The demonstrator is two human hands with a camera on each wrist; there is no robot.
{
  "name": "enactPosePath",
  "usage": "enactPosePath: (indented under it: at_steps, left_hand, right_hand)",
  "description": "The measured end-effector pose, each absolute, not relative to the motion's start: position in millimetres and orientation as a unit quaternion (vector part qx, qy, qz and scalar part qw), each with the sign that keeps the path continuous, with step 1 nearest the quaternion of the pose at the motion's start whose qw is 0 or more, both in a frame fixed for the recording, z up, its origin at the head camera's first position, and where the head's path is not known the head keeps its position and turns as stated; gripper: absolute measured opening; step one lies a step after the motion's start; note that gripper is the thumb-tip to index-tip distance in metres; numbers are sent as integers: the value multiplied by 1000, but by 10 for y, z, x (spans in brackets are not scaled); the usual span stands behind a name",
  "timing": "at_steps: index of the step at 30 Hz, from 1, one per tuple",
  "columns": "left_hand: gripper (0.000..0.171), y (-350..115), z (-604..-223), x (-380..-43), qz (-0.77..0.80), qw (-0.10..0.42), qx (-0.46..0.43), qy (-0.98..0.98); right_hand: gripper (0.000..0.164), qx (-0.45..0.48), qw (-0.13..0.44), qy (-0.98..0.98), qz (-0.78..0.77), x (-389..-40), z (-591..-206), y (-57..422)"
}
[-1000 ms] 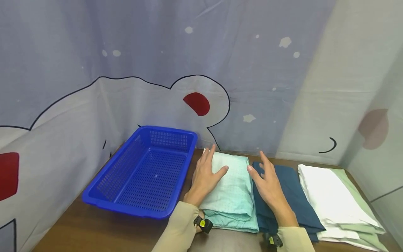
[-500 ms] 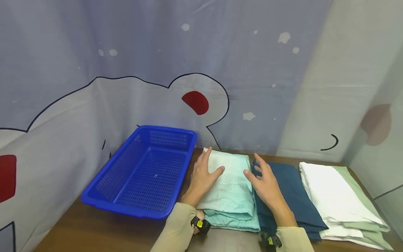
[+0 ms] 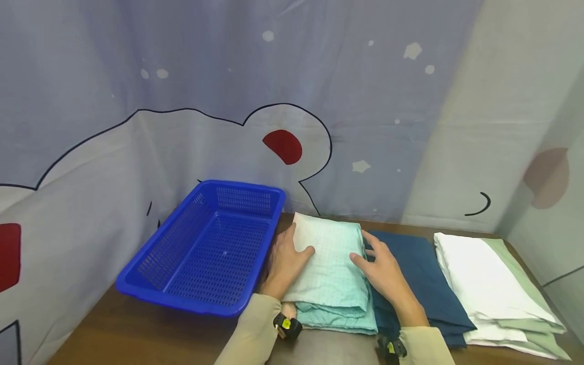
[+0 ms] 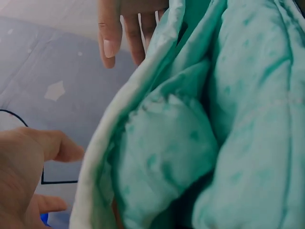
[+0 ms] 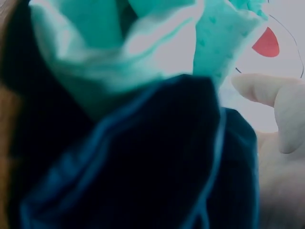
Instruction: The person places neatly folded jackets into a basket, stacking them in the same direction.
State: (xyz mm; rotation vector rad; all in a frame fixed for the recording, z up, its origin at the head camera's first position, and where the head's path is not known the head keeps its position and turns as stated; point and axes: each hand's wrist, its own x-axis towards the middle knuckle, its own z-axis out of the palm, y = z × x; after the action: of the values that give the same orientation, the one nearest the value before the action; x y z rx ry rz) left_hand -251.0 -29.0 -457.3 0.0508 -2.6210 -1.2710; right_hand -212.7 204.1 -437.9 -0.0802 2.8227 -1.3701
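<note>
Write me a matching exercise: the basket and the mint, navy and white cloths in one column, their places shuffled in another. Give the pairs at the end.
Things
1. basket
2. mint cloth
3. navy cloth
4. white cloth

Places
A. farthest right of the four
B. between the left hand and the right hand
C. between the other two cloths
D. to the left of the left hand

Pairs: 1-D, 2-B, 3-C, 4-A
</note>
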Motion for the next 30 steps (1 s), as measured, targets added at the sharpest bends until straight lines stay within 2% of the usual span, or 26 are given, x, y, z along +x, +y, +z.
enactPosePath:
  at_steps: [16,25,30]
  left_hand:
    - [75,-290,-4640,-2455,-383,78,69,-918]
    - [74,-310,-4641,-2478,-416,99,59,-902]
    - [67,-306,-4642,-2477,-408,100,66,-905]
  right_hand:
    - [72,-12,27,921,-389,-2141,-4507,2053]
    - [71,-1,35,923,-384,-2188,-4530,2045]
    - [70,-7,39,924,-381,-2201,-4535,2034]
